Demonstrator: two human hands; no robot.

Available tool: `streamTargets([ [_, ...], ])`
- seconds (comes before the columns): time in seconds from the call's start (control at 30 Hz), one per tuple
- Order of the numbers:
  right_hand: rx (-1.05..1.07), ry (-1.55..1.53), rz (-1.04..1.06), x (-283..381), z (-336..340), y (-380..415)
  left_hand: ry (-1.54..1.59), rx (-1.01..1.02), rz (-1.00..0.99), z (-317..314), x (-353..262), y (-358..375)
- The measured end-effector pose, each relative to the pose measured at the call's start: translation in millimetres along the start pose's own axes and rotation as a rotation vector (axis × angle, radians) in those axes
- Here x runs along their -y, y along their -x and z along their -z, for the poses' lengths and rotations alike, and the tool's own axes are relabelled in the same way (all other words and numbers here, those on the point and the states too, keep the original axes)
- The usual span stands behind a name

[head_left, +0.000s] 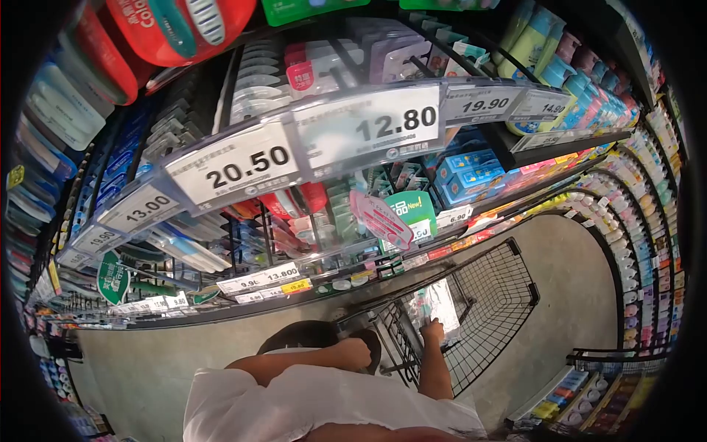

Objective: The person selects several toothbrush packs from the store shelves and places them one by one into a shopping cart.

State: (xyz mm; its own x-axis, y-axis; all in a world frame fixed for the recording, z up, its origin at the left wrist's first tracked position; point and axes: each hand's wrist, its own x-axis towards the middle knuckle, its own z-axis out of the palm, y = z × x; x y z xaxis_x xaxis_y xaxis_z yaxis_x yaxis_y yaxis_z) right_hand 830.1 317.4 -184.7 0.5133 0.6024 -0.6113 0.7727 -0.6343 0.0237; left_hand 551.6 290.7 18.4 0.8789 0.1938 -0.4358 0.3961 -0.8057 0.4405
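Observation:
My right hand (433,331) reaches over the black wire shopping cart (495,324), its fingers closed at the lower edge of a shiny white and clear package (443,303). Small teal and pink marks show on the package's left side; its contents are too small to name. My left hand (359,355) is curled in front of my body, left of the cart's near end. Whether anything is inside its fingers is hidden.
A store shelf with price labels (398,121) and hanging toothbrush packs (180,29) curves close ahead. A pink tag (381,219) sticks out below. Blue boxes (468,177) sit on the shelf. More stocked shelves (637,287) line the right, beyond the grey floor (571,272).

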Motion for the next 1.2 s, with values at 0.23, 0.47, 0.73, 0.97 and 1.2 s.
streamTargets([
  [0.23,0.088,0.072,-0.039,-11.9,-55.6,-53.6,0.031,0.008,-0.002,4.1,-0.3,-0.2],
  [0.47,0.044,0.107,-0.012,-3.0,-90.2,-93.6,0.062,0.085,0.014,-2.1,-2.0,-9.0],
  [0.73,0.011,0.069,-0.012,-4.3,-138.3,-123.8,0.049,0.158,0.069,14.3,-6.1,-16.4],
  [0.97,0.042,-0.190,0.114,-25.2,-203.7,-160.9,0.058,0.228,0.089,27.1,-9.9,-13.9],
  [1.2,0.242,-0.250,0.153,-46.2,-226.7,-175.7,0.119,0.240,0.138,12.5,-5.5,-14.8],
])
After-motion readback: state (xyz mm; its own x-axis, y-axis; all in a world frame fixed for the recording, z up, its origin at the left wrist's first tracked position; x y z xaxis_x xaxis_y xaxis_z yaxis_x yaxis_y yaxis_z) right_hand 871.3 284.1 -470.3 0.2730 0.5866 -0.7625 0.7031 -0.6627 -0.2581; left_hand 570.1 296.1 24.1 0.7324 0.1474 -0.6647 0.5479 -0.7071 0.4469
